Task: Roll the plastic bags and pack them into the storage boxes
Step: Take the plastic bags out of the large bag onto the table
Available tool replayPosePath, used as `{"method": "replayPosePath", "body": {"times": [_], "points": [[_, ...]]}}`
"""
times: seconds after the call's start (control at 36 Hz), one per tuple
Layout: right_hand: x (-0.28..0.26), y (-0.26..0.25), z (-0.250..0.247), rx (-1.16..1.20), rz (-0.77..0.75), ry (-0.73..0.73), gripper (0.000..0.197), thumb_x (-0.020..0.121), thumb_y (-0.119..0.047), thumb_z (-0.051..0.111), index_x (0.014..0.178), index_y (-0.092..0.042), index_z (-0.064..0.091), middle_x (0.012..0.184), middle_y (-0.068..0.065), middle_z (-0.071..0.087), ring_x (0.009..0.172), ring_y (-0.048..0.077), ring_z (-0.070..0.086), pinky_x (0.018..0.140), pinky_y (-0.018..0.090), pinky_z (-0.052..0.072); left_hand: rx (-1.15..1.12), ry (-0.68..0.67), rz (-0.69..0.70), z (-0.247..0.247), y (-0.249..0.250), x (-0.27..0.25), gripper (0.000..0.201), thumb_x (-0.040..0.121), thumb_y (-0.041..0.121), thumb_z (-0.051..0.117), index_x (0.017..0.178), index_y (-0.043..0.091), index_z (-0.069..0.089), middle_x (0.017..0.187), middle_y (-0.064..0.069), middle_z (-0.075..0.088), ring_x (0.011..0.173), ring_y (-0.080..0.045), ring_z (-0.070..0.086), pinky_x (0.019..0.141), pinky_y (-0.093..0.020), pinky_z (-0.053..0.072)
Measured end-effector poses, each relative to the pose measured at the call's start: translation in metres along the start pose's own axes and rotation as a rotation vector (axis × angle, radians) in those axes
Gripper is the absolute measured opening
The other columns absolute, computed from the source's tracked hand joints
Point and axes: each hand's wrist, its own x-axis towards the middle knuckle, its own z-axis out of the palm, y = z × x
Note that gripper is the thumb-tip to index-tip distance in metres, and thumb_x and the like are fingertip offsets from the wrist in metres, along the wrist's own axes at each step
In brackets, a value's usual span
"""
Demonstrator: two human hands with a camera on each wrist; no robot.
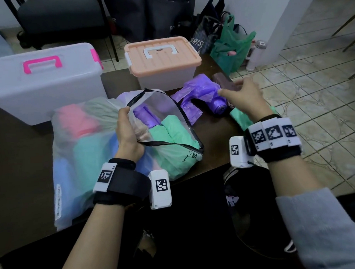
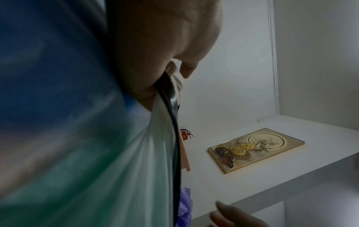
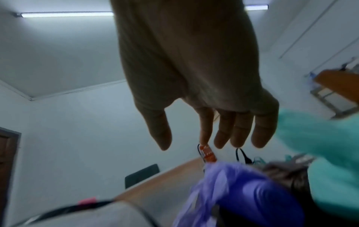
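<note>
So on my feed the purple bag roll [image 1: 209, 93] is lying on the dark table [image 1: 212, 133], just in front of the peach-lidded box [image 1: 162, 62], with its loose handles trailing toward the clear pouch. My right hand [image 1: 241, 94] hovers right over it, fingers relaxed and spread, holding nothing; from the right wrist cam the fingertips [image 3: 240, 138] hang above the purple plastic and I can't tell whether they actually touch it. A brownish roll [image 1: 223, 82] sits just behind the purple one, and a mint green bag [image 1: 240, 118] lies under my right wrist. My left hand [image 1: 128, 134] is gripping the black-trimmed rim of the clear zip pouch [image 1: 167, 106], holding its mouth open; the left wrist cam shows the thumb and fingers pinched on that black edge. Inside the pouch there's already a purple roll [image 1: 145, 115] and a couple of mint green rolls [image 1: 172, 128] side by side. To the left of it sits a big frosted bag [image 1: 78, 141] stuffed with pink, teal and blue rolls. Further back on the left is the clear box with pink handle [image 1: 44, 78], lid on, same as the peach one. Off the table's far corner there's a green shopping bag [image 1: 230, 46] on the tiled floor.
</note>
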Motion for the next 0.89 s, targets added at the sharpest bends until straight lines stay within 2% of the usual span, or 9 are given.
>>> {"method": "replayPosePath", "body": {"times": [0.11, 0.17, 0.25, 0.36, 0.47, 0.53, 0.67, 0.78, 0.89], "points": [[-0.021, -0.009, 0.035, 0.058, -0.039, -0.153, 0.041, 0.083, -0.029, 0.066, 0.114, -0.003, 0.058, 0.114, 0.015, 0.060, 0.112, 0.028, 0.054, 0.098, 0.032, 0.041, 0.006, 0.021, 0.005, 0.001, 0.001, 0.000, 0.031, 0.078, 0.035, 0.055, 0.102, 0.015, 0.055, 0.086, -0.002, 0.058, 0.077, -0.019, 0.059, 0.069, -0.030, 0.051], [-0.034, -0.009, 0.052, 0.052, -0.049, -0.259, 0.033, 0.085, -0.023, 0.064, 0.111, -0.004, 0.060, 0.102, 0.007, 0.061, 0.104, 0.021, 0.057, 0.089, 0.025, 0.040, 0.002, 0.012, 0.009, 0.001, 0.001, 0.000, 0.023, 0.084, 0.033, 0.052, 0.097, 0.016, 0.055, 0.082, 0.000, 0.057, 0.074, -0.017, 0.059, 0.066, -0.028, 0.051], [-0.046, -0.008, 0.074, 0.013, -0.020, -0.407, 0.043, 0.084, -0.029, 0.067, 0.114, 0.000, 0.059, 0.107, 0.010, 0.064, 0.103, 0.025, 0.060, 0.092, 0.033, 0.047, 0.005, 0.005, 0.012, 0.002, 0.000, -0.001, 0.018, 0.087, 0.032, 0.049, 0.092, 0.017, 0.056, 0.078, 0.001, 0.057, 0.069, -0.015, 0.059, 0.064, -0.026, 0.051], [-0.052, -0.010, 0.088, -0.076, 0.010, -0.576, 0.030, 0.080, -0.035, 0.069, 0.091, -0.008, 0.065, 0.088, 0.005, 0.065, 0.080, 0.019, 0.060, 0.061, 0.023, 0.044, 0.011, -0.004, 0.019, 0.002, -0.001, -0.002, 0.020, 0.084, 0.034, 0.051, 0.092, 0.016, 0.056, 0.079, 0.000, 0.056, 0.070, -0.015, 0.059, 0.063, -0.026, 0.051], [-0.054, -0.010, 0.093, -0.121, 0.018, -0.605, 0.046, 0.077, -0.038, 0.070, 0.107, -0.004, 0.063, 0.094, 0.006, 0.062, 0.078, 0.019, 0.059, 0.054, 0.023, 0.040, 0.030, 0.036, -0.022, 0.003, 0.002, -0.003, 0.046, 0.062, 0.042, 0.062, 0.098, 0.016, 0.054, 0.086, -0.004, 0.049, 0.081, -0.021, 0.051, 0.073, -0.033, 0.046], [-0.053, -0.012, 0.093, -0.119, 0.048, -0.623, 0.049, 0.077, -0.038, 0.072, 0.108, -0.002, 0.062, 0.094, 0.007, 0.061, 0.072, 0.018, 0.057, 0.053, 0.024, 0.041, 0.023, 0.037, -0.017, 0.003, 0.001, -0.003, 0.044, 0.066, 0.041, 0.061, 0.101, 0.016, 0.054, 0.089, -0.004, 0.050, 0.084, -0.021, 0.051, 0.073, -0.034, 0.047], [-0.051, -0.013, 0.094, -0.021, 0.135, -0.627, 0.063, 0.066, -0.037, 0.079, 0.114, -0.001, 0.058, 0.105, 0.011, 0.065, 0.087, 0.023, 0.066, 0.074, 0.032, 0.054, 0.014, 0.050, -0.034, 0.003, 0.003, -0.004, 0.046, 0.065, 0.040, 0.060, 0.104, 0.016, 0.058, 0.098, -0.006, 0.055, 0.088, -0.023, 0.057, 0.081, -0.036, 0.051], [-0.054, -0.013, 0.094, 0.086, 0.115, -0.581, 0.039, 0.072, -0.025, 0.076, 0.100, -0.007, 0.055, 0.083, 0.002, 0.060, 0.064, 0.013, 0.057, 0.052, 0.023, 0.045, 0.019, 0.060, -0.047, 0.004, 0.005, -0.006, 0.058, 0.052, 0.043, 0.066, 0.104, 0.016, 0.059, 0.101, -0.007, 0.054, 0.093, -0.025, 0.053, 0.092, -0.045, 0.046], [-0.057, -0.012, 0.093, 0.273, 0.080, -0.535, 0.030, 0.074, -0.013, 0.074, 0.099, -0.009, 0.057, 0.091, 0.007, 0.064, 0.070, 0.015, 0.061, 0.062, 0.026, 0.051, 0.026, 0.059, -0.047, 0.004, 0.005, -0.007, 0.059, 0.053, 0.043, 0.066, 0.105, 0.016, 0.060, 0.102, -0.007, 0.055, 0.093, -0.024, 0.055, 0.091, -0.043, 0.047]]}}
